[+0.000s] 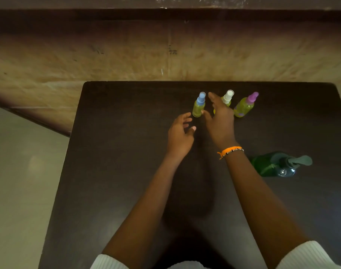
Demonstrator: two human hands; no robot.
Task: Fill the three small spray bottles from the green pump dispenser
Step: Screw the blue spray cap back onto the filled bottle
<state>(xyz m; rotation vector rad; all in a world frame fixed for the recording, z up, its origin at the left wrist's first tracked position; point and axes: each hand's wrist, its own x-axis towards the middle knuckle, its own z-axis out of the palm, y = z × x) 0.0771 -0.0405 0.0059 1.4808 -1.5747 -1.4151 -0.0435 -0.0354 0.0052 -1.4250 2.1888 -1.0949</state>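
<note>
Hovering loose-fingered and empty, left hand (180, 133) and right hand (220, 121) beside the blue-capped bottle (199, 105), white-capped bottle (227, 99) and purple-capped bottle (244, 105) at the table's (117, 152) far edge, green pump dispenser (278, 164) nearer right, risking a careless knuckle toppling one.

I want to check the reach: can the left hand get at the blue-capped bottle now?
Probably yes: the left hand is open, just short of the blue-capped bottle, with nothing between them.

From where I stood, nothing could be read. The purple-capped spray bottle (244, 107) carried some purple printing on its side, too blurred to make out. The wooden panel (173, 51) behind the surface (126, 152) bore dark scrawled marks, illegible as well.
</note>
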